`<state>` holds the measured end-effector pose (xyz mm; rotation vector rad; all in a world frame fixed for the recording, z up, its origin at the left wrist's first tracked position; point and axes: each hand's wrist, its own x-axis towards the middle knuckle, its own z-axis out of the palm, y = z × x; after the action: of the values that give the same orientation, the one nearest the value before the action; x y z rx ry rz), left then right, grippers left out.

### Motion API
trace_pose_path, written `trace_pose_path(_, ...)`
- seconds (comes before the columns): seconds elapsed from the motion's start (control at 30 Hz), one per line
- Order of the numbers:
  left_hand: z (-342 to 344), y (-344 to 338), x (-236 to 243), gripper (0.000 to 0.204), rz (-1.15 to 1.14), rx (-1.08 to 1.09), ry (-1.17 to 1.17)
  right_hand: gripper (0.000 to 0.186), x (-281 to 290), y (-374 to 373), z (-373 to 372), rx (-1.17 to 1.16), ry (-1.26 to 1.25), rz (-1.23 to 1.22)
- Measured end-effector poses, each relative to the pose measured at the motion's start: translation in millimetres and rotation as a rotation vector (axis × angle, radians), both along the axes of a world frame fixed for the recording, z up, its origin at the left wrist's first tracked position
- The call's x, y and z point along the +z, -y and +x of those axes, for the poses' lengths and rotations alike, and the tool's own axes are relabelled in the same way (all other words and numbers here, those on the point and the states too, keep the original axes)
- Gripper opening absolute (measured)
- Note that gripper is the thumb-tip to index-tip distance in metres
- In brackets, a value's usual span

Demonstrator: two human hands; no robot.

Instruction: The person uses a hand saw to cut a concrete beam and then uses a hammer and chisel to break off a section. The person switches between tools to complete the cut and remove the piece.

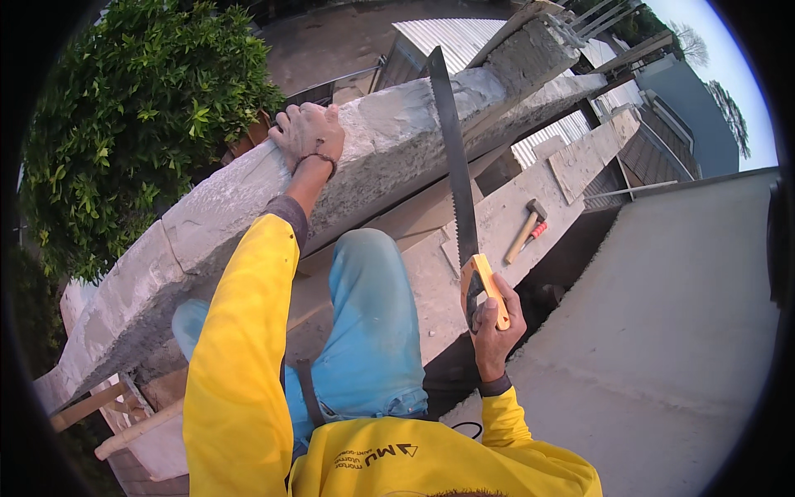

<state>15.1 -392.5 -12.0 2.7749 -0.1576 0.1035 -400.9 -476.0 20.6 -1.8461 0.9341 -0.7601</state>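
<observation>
My left hand (308,137) grips the top edge of a rough, whitish concrete beam (207,215), above my yellow sleeve. My right hand (497,323) holds the yellow handle (489,277) of a hand saw, whose long dark blade (451,141) points upward across the beam, teeth facing left. Right of the blade, a hammer (523,234) with a wooden handle and a smaller red-handled tool (538,230) lie on a dusty, sloping board (447,315). My blue-trousered knee (368,273) is bent below the beam.
A dark gap (546,282) separates the board from a smooth grey concrete surface (662,315) on the right. A leafy tree (141,124) stands beyond the beam at left. Corrugated roofs (431,33) and protruding rebar (596,21) are at the top. Loose timber (137,427) sticks out at lower left.
</observation>
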Motion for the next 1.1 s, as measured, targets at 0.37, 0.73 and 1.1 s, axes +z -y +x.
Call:
trace_pose_path(0.37, 2.5, -1.0, -3.3, 0.044, 0.041, -0.011, 0.032, 0.046, 2.5, 88.8, 86.7, 0.229, 0.192, -0.172)
trace_pose_path(0.73, 0.7, -2.5, 1.6, 0.044, 0.05, -0.031, 0.049, 0.032, -36.1, 120.1, 83.5, 0.261, 0.177, -0.226)
trace_pose_path(1.1, 6.0, -4.8, -3.7, 0.049, 0.116, -0.047, 0.071, 0.025, -24.8, 122.2, 122.4, 0.262, 0.257, -0.073)
